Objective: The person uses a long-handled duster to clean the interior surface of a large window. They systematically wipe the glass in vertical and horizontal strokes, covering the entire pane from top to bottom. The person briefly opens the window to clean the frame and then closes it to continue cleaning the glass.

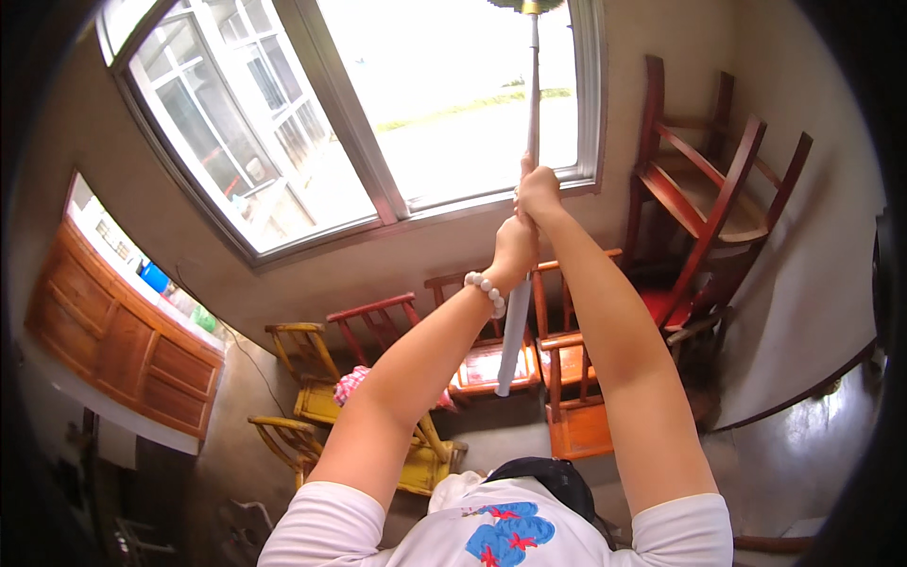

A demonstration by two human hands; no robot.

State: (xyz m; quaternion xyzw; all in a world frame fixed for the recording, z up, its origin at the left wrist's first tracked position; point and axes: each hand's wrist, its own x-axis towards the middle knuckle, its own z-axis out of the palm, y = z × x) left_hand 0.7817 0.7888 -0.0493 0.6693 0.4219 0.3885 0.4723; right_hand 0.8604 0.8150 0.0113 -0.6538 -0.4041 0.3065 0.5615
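Both my arms reach forward and grip one long pole (534,92), its lower section a pale grey sleeve (516,333). My left hand (515,244), a white bead bracelet (486,292) at its wrist, closes around the pole just below my right hand (538,193). The right hand wraps the pole higher up, in front of the window's lower right part. At the top of the view the pole ends in a yellow collar and a dark bristly head (526,4), partly cut off by the picture's edge.
A metal-framed window (397,205) fills the wall ahead. Below it stand red chairs (372,319), yellow chairs (315,400) and an orange wooden chair (577,425). Dark red chairs (698,191) are stacked in the right corner. A wooden door (127,333) is at left.
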